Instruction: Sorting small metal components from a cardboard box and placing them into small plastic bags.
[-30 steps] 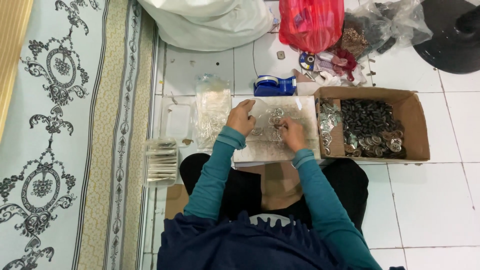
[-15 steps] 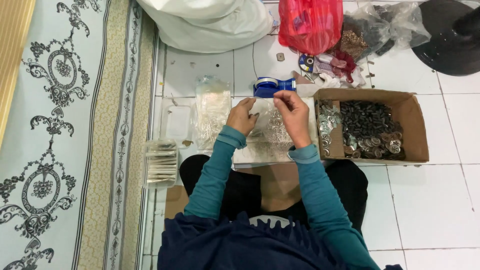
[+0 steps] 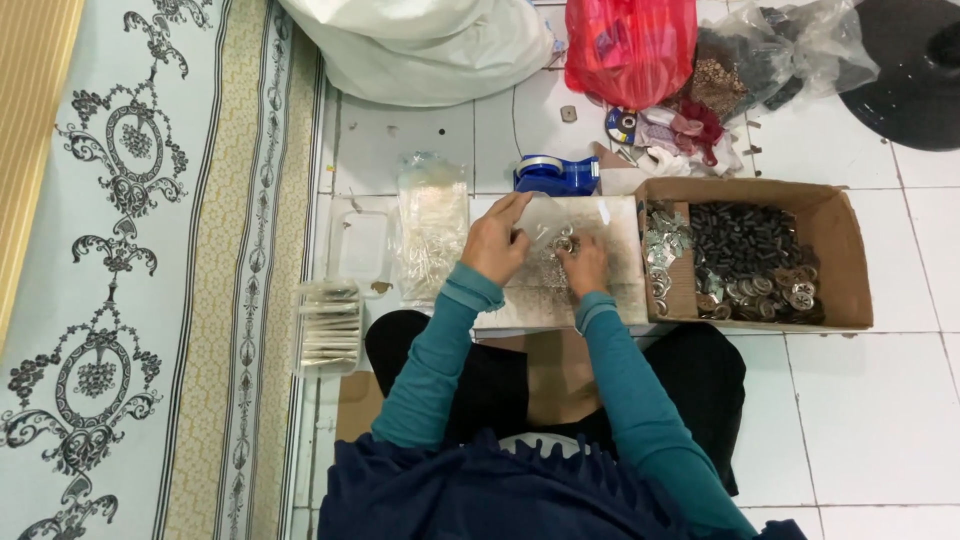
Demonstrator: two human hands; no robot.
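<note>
I sit on the floor with a white board (image 3: 615,225) across my lap. My left hand (image 3: 495,240) rests on the board, fingers curled over small shiny metal pieces (image 3: 553,262). My right hand (image 3: 585,265) is close beside it, fingertips pinching at the same little pile near a small round metal part (image 3: 565,243). Both hands nearly touch each other. Teal sleeves cover both arms. What exactly each hand grips is too small to tell.
A cardboard box (image 3: 845,255) of dark and silver metal parts stands to the right. A blue tape dispenser (image 3: 555,175) lies beyond the board. Clear bags (image 3: 432,225), a plastic tray (image 3: 362,245) and stacked packets (image 3: 328,325) lie left. A red bag (image 3: 630,45) sits beyond.
My right hand, raised toward the far edge of the board half a second ago, has come back down to the pile beside my left hand.
</note>
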